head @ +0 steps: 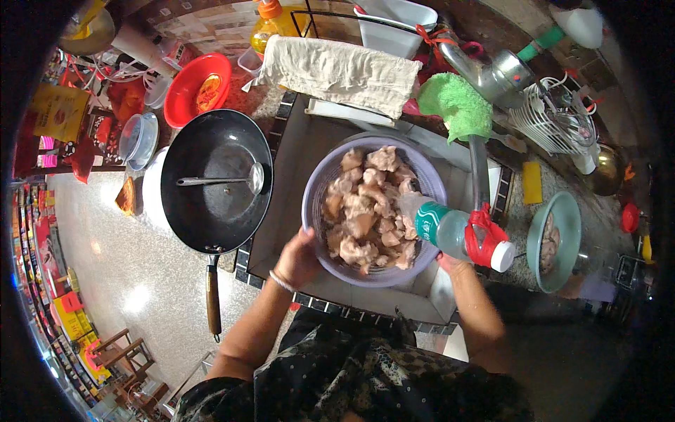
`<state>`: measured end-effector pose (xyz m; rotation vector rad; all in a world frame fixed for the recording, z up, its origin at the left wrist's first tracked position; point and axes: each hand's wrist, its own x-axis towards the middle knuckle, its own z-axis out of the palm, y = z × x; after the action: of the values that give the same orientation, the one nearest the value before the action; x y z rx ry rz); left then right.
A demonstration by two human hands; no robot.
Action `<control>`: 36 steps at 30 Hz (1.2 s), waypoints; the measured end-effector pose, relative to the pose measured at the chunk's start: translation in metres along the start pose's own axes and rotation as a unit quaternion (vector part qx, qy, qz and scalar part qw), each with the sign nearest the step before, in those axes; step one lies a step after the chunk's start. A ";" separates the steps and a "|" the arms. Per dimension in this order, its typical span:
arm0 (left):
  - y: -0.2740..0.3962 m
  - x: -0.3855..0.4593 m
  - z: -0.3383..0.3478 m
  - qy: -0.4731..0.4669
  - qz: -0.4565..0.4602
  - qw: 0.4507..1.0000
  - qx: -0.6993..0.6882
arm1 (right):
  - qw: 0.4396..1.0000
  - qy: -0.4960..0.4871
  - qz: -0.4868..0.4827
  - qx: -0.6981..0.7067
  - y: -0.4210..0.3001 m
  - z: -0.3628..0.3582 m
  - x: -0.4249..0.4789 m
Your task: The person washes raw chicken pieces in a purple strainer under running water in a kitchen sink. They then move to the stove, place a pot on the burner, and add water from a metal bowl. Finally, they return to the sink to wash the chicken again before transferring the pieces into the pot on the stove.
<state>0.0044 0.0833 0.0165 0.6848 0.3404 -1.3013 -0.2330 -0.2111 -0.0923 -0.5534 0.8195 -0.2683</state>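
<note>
A round lilac plastic colander (pixel 311 200) is held over a tiled sink (pixel 287 153), full of pale chunks of raw meat (pixel 369 208). At its lower left rim grips my left hand (pixel 300 258), which wears a white bracelet on the wrist. My right hand (pixel 451 261) grasps the lower right rim, partly hidden under a plastic bottle (pixel 451 232). Red plastic (pixel 482 232) is tied round that bottle, which has a white cap and lies across the colander's right side. The meat looks slightly blurred.
Left of the sink lies a black wok (pixel 216 137) with a metal spoon (pixel 256 179) in it. A red basin (pixel 219 79) stands behind. A metal faucet pipe (pixel 479 174) wrapped in green cloth (pixel 456 103) rises at right. A pale green bowl (pixel 569 232) sits on the right counter.
</note>
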 end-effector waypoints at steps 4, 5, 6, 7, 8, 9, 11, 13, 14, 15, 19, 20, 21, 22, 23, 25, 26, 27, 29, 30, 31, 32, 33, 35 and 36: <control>0.011 0.030 -0.036 0.095 -0.147 0.983 0.058 | 0.994 -0.036 0.045 -0.089 -0.047 0.027 0.023; 0.011 0.024 -0.031 0.105 -0.146 0.977 0.111 | 0.990 -0.037 0.059 -0.120 -0.053 0.036 0.026; 0.001 0.022 -0.038 0.098 -0.125 0.980 0.123 | 0.985 -0.047 0.068 -0.151 -0.057 0.049 0.034; -0.011 0.021 -0.047 0.091 -0.104 0.981 0.136 | 0.980 -0.054 0.071 -0.178 -0.061 0.060 0.040; -0.023 0.019 -0.049 0.128 -0.107 0.982 0.088 | 0.976 -0.061 0.072 -0.197 -0.065 0.070 0.048; -0.040 0.024 -0.064 0.122 -0.070 0.986 0.085 | 0.976 -0.061 0.069 -0.196 -0.065 0.073 0.053; -0.035 0.010 -0.012 0.119 -0.026 0.992 0.019 | 0.977 -0.050 0.017 -0.205 -0.072 0.131 0.031; -0.028 0.003 0.006 0.127 -0.018 0.990 0.051 | 0.994 -0.018 -0.008 -0.104 -0.052 0.109 0.030; -0.025 0.003 0.010 0.130 -0.014 0.989 0.066 | 0.999 -0.005 -0.014 -0.047 -0.043 0.095 0.028; -0.023 0.008 0.010 0.126 -0.017 0.988 0.082 | 0.999 0.015 -0.022 0.019 -0.032 0.077 0.020; -0.029 0.020 -0.007 0.127 0.022 0.987 0.095 | 0.986 0.017 -0.024 0.167 -0.015 0.054 0.013; -0.027 0.022 -0.006 0.129 0.000 0.987 0.095 | 0.982 0.008 -0.027 0.188 -0.018 0.051 0.015; -0.028 0.022 -0.005 0.129 -0.031 0.986 0.097 | 0.979 0.008 -0.029 0.202 -0.020 0.048 0.015; -0.034 0.028 -0.006 0.131 -0.030 0.986 0.099 | 0.977 0.005 -0.030 0.212 -0.023 0.045 0.014; -0.042 0.034 -0.007 0.132 -0.030 0.986 0.100 | 0.976 0.007 -0.029 0.217 -0.023 0.043 0.014; -0.053 0.033 0.017 0.119 -0.016 0.986 0.117 | 0.974 0.013 -0.031 0.224 -0.029 0.036 0.008; -0.051 0.028 0.020 0.093 -0.007 0.989 0.118 | 0.972 0.015 -0.031 0.233 -0.025 0.035 0.006; -0.047 0.026 0.007 0.117 -0.022 0.983 0.142 | 0.970 0.017 -0.028 0.241 -0.019 0.034 0.006; -0.031 0.025 0.006 0.085 0.000 0.995 0.056 | 0.968 0.016 -0.029 0.249 -0.014 0.036 0.005; -0.031 0.035 -0.015 0.101 -0.011 0.993 0.055 | 0.968 0.016 -0.025 0.248 -0.013 0.038 0.005; -0.016 0.037 -0.012 0.103 -0.040 0.992 0.056 | 0.967 0.013 -0.029 0.251 -0.014 0.040 0.009; -0.017 0.044 -0.011 0.116 -0.035 0.991 0.063 | 0.967 0.013 -0.029 0.252 -0.016 0.038 0.008; -0.019 0.051 -0.009 0.131 -0.028 0.988 0.073 | 0.968 0.012 -0.028 0.250 -0.017 0.039 0.010; -0.024 0.046 0.011 0.123 -0.019 0.988 0.096 | 0.968 0.011 -0.026 0.249 -0.019 0.038 0.013; -0.030 0.044 0.010 0.122 -0.021 0.988 0.095 | 0.969 0.017 -0.025 0.244 -0.023 0.036 0.008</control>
<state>-0.0145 0.0396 -0.0099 1.0077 0.4331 -1.3031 -0.2012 -0.2208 -0.0643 -0.1066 0.7378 -0.5096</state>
